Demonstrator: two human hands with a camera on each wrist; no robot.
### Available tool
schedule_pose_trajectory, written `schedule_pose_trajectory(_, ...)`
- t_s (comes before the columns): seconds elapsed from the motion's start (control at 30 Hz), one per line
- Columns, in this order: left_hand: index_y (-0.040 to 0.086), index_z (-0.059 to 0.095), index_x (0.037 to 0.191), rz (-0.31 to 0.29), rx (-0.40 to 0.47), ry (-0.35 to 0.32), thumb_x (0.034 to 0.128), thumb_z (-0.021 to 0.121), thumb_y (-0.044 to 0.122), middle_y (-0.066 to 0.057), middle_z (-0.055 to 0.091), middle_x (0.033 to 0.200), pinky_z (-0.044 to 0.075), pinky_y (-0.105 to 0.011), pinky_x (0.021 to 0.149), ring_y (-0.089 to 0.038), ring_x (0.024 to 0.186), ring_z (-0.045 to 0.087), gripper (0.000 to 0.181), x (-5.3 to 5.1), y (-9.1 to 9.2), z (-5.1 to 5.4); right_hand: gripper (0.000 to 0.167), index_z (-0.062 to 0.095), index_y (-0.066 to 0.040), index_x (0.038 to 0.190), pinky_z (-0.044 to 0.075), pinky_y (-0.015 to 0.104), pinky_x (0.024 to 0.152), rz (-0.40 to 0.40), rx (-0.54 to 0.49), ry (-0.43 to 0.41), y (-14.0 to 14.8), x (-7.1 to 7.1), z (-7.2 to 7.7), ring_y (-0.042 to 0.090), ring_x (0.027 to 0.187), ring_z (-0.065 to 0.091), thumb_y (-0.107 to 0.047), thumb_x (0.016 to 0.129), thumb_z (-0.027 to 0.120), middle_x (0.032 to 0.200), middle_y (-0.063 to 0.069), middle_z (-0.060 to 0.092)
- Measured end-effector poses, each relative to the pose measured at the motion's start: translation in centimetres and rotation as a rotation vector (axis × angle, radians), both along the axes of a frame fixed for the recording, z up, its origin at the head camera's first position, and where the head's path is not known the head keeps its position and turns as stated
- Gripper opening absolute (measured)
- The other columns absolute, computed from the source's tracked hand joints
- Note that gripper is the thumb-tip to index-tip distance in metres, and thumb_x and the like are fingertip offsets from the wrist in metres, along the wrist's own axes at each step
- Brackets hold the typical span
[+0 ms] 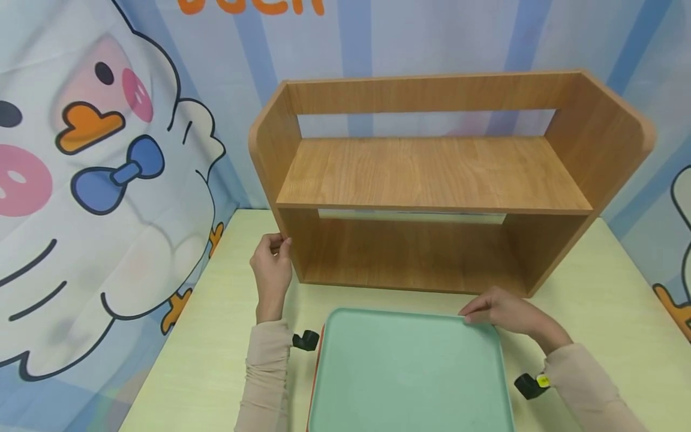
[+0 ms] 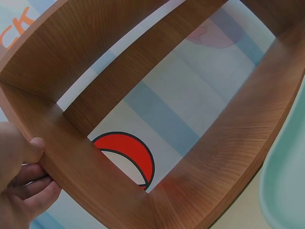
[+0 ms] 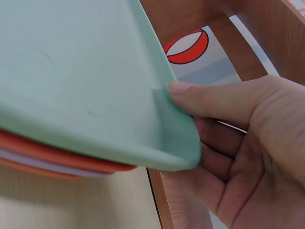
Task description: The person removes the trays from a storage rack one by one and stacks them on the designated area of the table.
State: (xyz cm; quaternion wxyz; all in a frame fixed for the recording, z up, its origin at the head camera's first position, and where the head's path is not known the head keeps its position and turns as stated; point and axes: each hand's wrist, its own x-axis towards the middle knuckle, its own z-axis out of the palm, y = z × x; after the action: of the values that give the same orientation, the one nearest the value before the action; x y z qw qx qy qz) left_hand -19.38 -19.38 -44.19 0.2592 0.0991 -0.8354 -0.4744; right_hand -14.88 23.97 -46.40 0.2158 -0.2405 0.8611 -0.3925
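A wooden two-tier shelf (image 1: 432, 174) stands on the table. My left hand (image 1: 272, 267) pinches the front edge of its left side panel, thumb on one face and fingers curled behind, as the left wrist view (image 2: 26, 176) also shows. Before the shelf lies a mint green tray (image 1: 410, 372). With thumb on top and fingers beneath, my right hand (image 3: 243, 138) pinches this tray's far right corner. Under the green tray, the right wrist view shows an orange tray (image 3: 57, 151) and a pale purple edge (image 3: 62, 164), stacked together.
The pale yellow table (image 1: 183, 372) extends on both sides of the shelf and trays. Behind them hangs a blue and white cartoon duck cloth (image 1: 432, 36). A black wrist camera (image 1: 305, 341) sits close to the trays' left edge.
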Motion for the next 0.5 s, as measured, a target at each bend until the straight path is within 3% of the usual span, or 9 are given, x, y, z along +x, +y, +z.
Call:
schedule_pose_trajectory(0.17, -0.001, 0.061, 0.107, 0.001, -0.007, 0.011, 0.0943, 0.06, 0.013, -0.016, 0.066, 0.098, 0.057, -0.039, 0.076, -0.028, 0.091, 0.065, 0.019, 0.0, 0.01, -0.14, 0.018, 0.076, -0.015, 0.101, 0.052, 0.023, 0.078, -0.069, 0.036, 0.049, -0.37, 0.39, -0.21, 0.011, 0.094, 0.066, -0.025, 0.087, 0.068, 0.101, -0.001, 0.073)
schedule_pose_trajectory(0.5, -0.001, 0.061, 0.106, -0.005, 0.015, -0.004, 0.0944, 0.06, 0.014, -0.016, 0.066, 0.099, 0.056, -0.039, 0.077, -0.028, 0.092, 0.064, 0.019, 0.08, 0.09, 0.08, 0.015, 0.076, -0.016, 0.098, 0.053, 0.025, 0.079, -0.171, 0.026, 0.044, -0.86, 0.88, -0.59, 0.018, 0.096, 0.067, -0.022, 0.086, 0.07, 0.099, 0.0, 0.074)
